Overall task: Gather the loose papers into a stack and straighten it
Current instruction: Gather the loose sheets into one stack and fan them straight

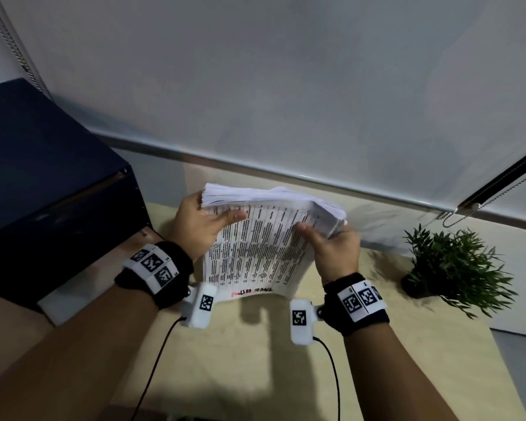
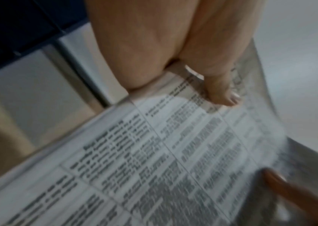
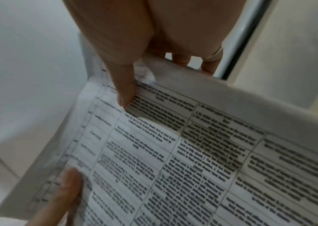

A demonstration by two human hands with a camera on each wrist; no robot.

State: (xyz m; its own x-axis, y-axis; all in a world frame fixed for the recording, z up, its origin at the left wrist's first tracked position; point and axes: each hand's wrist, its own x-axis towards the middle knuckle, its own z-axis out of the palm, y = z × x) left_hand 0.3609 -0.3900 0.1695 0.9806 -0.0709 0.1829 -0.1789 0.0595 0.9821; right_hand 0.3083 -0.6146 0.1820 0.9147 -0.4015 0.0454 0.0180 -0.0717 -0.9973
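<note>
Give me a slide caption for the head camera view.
Both hands, left hand and right hand, hold a paper stack above the table.

A dark blue box sits at the table's left; a small green potted plant stands right, below a white roller blind.

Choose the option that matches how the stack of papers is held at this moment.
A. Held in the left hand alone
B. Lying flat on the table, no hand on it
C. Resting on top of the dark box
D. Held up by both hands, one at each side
D: the left hand and the right hand each grip a side of the stack of papers, thumbs on the printed top sheet, keeping it raised above the table.
</note>
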